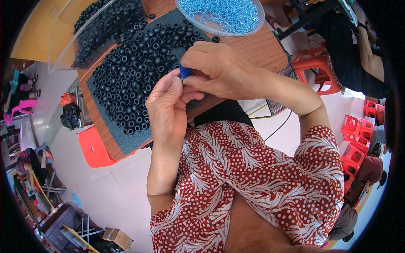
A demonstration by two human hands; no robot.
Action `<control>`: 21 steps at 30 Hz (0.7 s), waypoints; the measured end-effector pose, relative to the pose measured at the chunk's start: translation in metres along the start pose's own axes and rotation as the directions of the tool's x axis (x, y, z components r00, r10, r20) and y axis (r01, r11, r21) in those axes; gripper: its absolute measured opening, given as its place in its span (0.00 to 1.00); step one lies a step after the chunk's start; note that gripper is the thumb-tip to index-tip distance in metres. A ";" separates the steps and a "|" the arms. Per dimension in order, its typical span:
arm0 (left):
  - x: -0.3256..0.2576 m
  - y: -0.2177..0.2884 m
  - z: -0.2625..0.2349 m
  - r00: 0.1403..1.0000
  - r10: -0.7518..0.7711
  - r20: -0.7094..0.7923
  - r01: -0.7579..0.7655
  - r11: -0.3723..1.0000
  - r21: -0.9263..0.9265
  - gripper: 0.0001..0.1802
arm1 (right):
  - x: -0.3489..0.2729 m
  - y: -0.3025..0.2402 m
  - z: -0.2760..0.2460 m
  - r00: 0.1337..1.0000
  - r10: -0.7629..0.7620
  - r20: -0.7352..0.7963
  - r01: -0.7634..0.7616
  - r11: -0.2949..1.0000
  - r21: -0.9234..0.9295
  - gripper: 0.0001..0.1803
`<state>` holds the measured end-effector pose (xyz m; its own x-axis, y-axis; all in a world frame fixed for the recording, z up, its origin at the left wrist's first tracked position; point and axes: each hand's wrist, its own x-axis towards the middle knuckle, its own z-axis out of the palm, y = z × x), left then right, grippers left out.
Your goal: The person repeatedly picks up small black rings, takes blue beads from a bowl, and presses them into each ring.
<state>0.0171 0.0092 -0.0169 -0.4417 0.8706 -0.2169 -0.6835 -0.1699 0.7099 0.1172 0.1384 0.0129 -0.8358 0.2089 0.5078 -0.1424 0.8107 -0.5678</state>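
My left hand and my right hand meet over the near edge of a dark grey mat. The fingertips of both are pinched close together. A small dark blue piece shows at the right fingertips; whether it is held or worn on a finger, I cannot tell. Anything smaller between the fingers is hidden. Just beyond the left hand, many round black beads with wide holes lie heaped on the mat. A shallow round clear dish of tiny shiny blue beads stands past the right hand.
A clear plastic box holding more black beads leans at the far left of the wooden table. A red stool is under the table's left side. Another red stool and a seated person are at the right.
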 end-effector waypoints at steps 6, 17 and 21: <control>-0.001 -0.003 -0.007 0.998 -0.058 0.029 0.060 0.996 -0.072 0.14 | 0.003 0.001 0.001 0.999 -0.002 -0.041 0.002 1.000 0.008 0.08; 0.002 -0.001 -0.010 0.995 -0.079 0.061 0.085 0.991 -0.103 0.11 | -0.002 0.008 -0.006 0.996 0.078 -0.053 -0.072 0.991 0.110 0.07; 0.002 -0.005 -0.006 1.000 -0.014 0.003 0.014 0.996 -0.084 0.11 | 0.000 0.002 -0.007 0.994 0.105 0.007 -0.105 0.985 0.134 0.07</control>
<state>0.0159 0.0088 -0.0247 -0.4305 0.8742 -0.2244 -0.7359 -0.1960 0.6480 0.1202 0.1435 0.0162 -0.8498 0.2888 0.4409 -0.1239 0.7037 -0.6996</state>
